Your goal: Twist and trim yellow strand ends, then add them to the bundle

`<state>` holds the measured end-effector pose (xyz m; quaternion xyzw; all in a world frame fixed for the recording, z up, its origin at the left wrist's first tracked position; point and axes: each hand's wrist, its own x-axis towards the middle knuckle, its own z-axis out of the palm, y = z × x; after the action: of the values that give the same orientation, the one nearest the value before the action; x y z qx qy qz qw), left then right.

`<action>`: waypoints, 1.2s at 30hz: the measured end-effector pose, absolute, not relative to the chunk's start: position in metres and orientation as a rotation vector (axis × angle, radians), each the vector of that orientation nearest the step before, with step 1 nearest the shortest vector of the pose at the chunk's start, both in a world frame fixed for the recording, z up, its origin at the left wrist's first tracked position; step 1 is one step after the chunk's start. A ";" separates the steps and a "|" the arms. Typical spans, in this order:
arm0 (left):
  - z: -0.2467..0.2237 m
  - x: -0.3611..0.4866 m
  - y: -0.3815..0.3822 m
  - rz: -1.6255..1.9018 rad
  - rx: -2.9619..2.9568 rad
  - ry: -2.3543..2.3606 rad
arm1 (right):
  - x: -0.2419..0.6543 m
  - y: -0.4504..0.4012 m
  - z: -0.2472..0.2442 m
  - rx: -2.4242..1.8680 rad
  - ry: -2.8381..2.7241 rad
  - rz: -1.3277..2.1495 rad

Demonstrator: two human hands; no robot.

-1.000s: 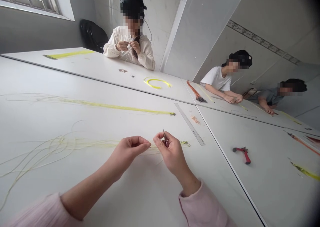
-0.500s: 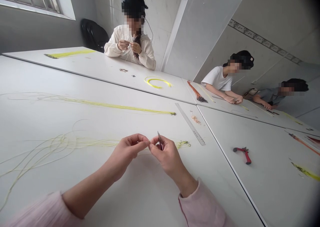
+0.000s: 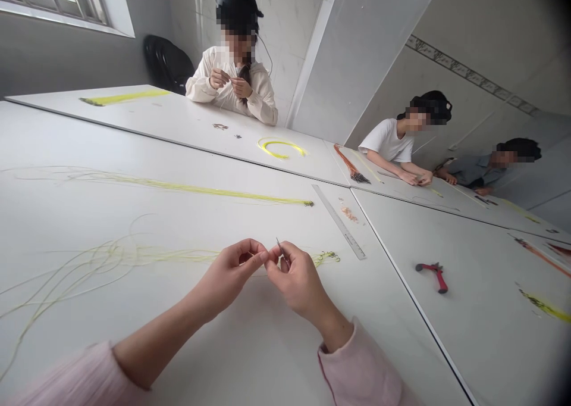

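Both hands meet at the fingertips above the white table (image 3: 214, 358). My left hand (image 3: 236, 269) is closed in a pinch; what sits between its fingertips is too small to make out. My right hand (image 3: 298, 278) is closed around small pointed scissors (image 3: 281, 249), whose thin blades stick up past the fingers while the rest is hidden in the palm. Its thumb and forefinger touch the left fingertips. Behind the hands lies a bundle of pale yellow lines (image 3: 165, 255), fanned out loosely to the left. Small hooks (image 3: 329, 256) show at its right end, just beyond my right hand.
Farther back lie a second yellow line bundle (image 3: 223, 193), a clear ruler (image 3: 339, 222) and small orange bits (image 3: 349, 215). Red-handled pliers (image 3: 435, 275) rest right of the table seam. Several co-workers sit opposite, one in a cream jacket (image 3: 214, 84). An orange bundle (image 3: 352, 165) lies near them.
The scissors have turned slightly in my right hand, their tips now pointing more to the left. Both hands stay in nearly the same place. The farthest co-worker has shifted a little.
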<state>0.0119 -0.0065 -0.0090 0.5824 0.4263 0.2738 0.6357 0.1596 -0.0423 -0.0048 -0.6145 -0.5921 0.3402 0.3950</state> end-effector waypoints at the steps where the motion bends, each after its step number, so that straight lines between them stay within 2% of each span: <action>1: -0.010 0.012 -0.007 0.623 1.339 0.965 | 0.159 -0.042 -0.005 -1.565 -1.524 0.828; 8: -0.011 0.013 -0.007 0.663 1.320 0.960 | 0.160 -0.042 -0.006 -1.565 -1.547 0.773; 18: -0.006 0.012 -0.007 0.692 1.265 0.985 | 0.163 -0.038 -0.006 -1.487 -1.186 1.110; 30: -0.006 0.011 -0.005 0.722 1.235 0.987 | 0.159 -0.041 -0.007 -1.443 -1.344 1.020; 36: -0.006 0.008 -0.003 0.757 1.207 0.978 | 0.162 -0.045 -0.009 -1.407 -1.334 1.171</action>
<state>0.0083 -0.0034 -0.0059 0.5313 0.4305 0.3330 0.6493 0.1619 -0.0453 -0.0093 -0.5624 -0.5335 0.4680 0.4243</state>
